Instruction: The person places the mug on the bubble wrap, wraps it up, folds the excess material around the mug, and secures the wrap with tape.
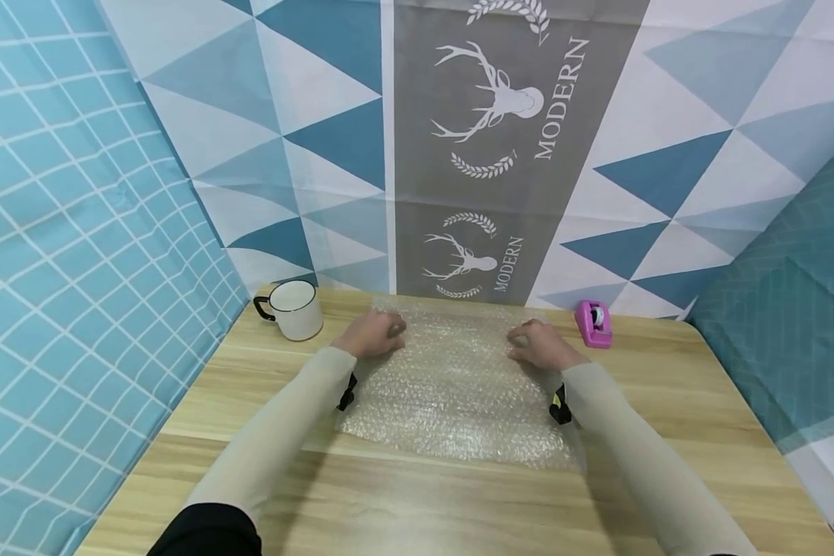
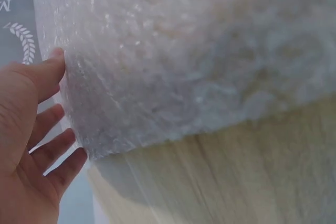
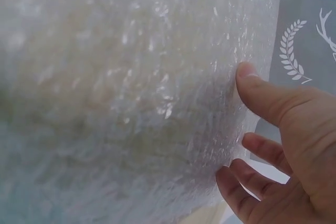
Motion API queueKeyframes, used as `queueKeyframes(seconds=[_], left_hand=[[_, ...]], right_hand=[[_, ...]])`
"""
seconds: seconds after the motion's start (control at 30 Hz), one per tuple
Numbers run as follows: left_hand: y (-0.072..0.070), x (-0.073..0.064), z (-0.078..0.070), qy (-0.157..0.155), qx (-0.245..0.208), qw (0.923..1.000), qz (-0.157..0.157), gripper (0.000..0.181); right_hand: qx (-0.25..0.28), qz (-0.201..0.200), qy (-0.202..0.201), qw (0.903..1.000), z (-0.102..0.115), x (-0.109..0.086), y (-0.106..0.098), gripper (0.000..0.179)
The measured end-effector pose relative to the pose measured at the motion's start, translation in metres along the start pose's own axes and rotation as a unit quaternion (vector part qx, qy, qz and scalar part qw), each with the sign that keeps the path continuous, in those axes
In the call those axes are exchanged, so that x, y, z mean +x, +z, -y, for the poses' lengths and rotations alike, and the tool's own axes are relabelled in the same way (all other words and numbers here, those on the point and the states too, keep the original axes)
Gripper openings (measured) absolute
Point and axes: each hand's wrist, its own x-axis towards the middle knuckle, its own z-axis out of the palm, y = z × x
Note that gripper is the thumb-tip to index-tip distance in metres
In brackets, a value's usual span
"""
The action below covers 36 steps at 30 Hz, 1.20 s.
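Nearest us, black cloth [image 1: 205,531] meets our pale sleeve [image 1: 271,432]. We have bubble wrap [image 1: 452,378] over the table [image 1: 417,517], its near edge running left to right, sides receding toward the backdrop [image 1: 333,162]; which is longer, we cannot tell. Our left hand [image 1: 374,333] and right hand [image 1: 545,345] pinch opposite sides, other fingers apart.
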Motion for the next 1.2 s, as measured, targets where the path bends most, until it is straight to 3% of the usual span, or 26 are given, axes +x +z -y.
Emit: queueKeyframes(seconds=[0.23,0.53,1.0,1.2], left_hand=[[-0.002,-0.006,-0.009,-0.005,0.020,0.9998,0.006,0.038],[0.001,-0.015,-0.013,-0.015,-0.005,0.9999,0.003,0.038],[0.003,-0.023,-0.031,-0.050,-0.004,0.9986,0.015,0.037],[0.004,-0.030,-0.033,-0.058,-0.006,0.9982,0.014,0.037]], right_hand=[[0.003,-0.011,-0.020,0.9997,0.000,-0.008,0.003,0.034],[-0.013,-0.025,-0.041,0.9988,0.004,-0.015,0.005,0.031],[-0.029,-0.008,-0.028,0.9992,0.009,-0.028,0.007,0.035],[-0.039,-0.020,-0.033,0.9985,0.010,-0.033,0.009,0.034]])
